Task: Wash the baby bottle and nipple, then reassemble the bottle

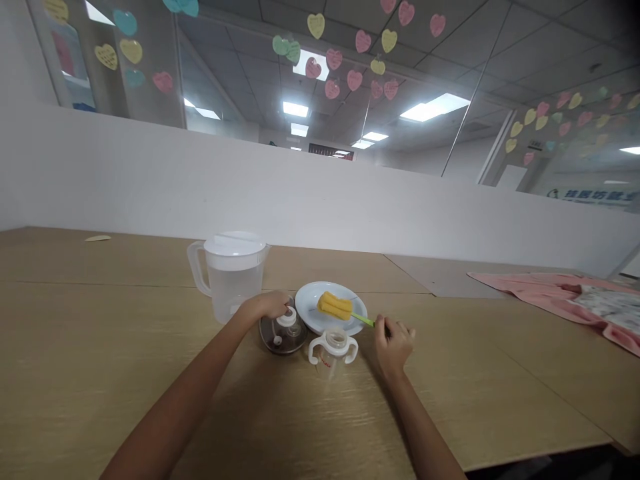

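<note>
Gripping sponge brush [335,306], right hand [395,343] closed round handle; left hand [273,305] bent at white cap [287,318], bottle's [331,357] ten o'clock, hold unclear; any lift needs firm pinch.

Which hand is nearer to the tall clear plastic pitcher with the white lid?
Left. The left hand is close beside the pitcher; the right hand is farther off, beyond the round white plate, holding the yellow sponge brush by its green handle.
</note>
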### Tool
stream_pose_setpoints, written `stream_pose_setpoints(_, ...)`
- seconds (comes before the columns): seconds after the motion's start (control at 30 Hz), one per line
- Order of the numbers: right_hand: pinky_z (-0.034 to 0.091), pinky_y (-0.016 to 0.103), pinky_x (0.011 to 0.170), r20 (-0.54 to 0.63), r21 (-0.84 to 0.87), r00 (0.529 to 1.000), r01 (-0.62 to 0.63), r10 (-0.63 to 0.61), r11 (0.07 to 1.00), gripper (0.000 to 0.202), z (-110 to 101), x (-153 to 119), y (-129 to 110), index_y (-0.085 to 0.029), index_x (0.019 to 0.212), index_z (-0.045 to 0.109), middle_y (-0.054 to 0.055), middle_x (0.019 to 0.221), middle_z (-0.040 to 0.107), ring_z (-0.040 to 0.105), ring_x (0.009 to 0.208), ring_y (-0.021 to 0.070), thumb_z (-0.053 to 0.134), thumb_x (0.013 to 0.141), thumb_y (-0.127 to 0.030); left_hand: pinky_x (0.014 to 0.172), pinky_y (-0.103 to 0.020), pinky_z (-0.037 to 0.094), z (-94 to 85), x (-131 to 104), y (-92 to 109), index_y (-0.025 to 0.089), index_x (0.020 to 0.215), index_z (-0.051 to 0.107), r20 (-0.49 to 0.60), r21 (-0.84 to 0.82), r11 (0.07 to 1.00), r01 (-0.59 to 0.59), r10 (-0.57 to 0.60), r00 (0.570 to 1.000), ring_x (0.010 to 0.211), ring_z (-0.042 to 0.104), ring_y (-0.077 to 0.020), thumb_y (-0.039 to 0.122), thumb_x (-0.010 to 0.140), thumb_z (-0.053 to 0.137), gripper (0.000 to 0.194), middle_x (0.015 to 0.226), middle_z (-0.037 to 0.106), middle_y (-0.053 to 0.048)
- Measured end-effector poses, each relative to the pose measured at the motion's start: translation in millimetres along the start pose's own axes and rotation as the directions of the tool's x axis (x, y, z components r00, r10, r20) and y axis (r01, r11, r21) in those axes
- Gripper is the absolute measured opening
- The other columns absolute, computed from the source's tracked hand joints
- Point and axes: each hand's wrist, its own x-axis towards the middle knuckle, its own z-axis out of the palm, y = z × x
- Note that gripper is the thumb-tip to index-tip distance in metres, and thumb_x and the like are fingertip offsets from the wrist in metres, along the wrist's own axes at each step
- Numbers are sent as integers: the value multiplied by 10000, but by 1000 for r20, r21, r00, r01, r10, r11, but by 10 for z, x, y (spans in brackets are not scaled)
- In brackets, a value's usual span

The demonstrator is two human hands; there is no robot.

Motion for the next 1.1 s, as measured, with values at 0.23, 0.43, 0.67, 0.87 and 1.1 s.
stream_pose_setpoints(0.23,239,289,650,20,2,1000,-8,8,1000,420,8,-6,10,-176,517,499,-16,478,465,395,524,126,402,894,-336,507,-216,378,64,40,5,154,553,570,61,-152,988,-13,22,998,545,543,-157,233,712,493,193,552,622,-30)
stream_pose_setpoints(0.43,247,291,664,30,2,1000,-9,9,1000,426,15,-11,23,-175,517,504,-14,475,472,401,530,128,398,893,-343,505,-229,389,62,44,4,166,471,520,64,-233,972,5,11,998,500,519,-151,255,676,526,223,468,571,-15)
stream_pose_setpoints(0.67,245,293,655,32,1,999,-7,7,1000,431,12,-5,28,-171,523,507,-9,483,479,405,526,128,384,896,-349,519,-222,451,90,45,34,152,567,565,100,-320,947,37,-5,995,560,604,-164,209,664,541,115,557,634,-25)
stream_pose_setpoints(0.87,246,290,661,35,-2,999,-15,15,1000,424,18,-7,31,-177,529,510,-12,489,478,407,532,132,383,895,-348,566,-265,510,153,89,30,143,611,580,149,-364,928,79,-25,989,578,641,-191,209,683,538,106,577,664,-56)
stream_pose_setpoints(1.1,238,290,653,35,-1,999,-15,15,1000,425,22,-8,38,-179,522,505,-15,479,475,409,527,131,387,895,-346,577,-278,511,171,97,-18,156,584,532,133,-369,925,88,-41,990,590,642,-197,239,736,487,179,604,672,-80)
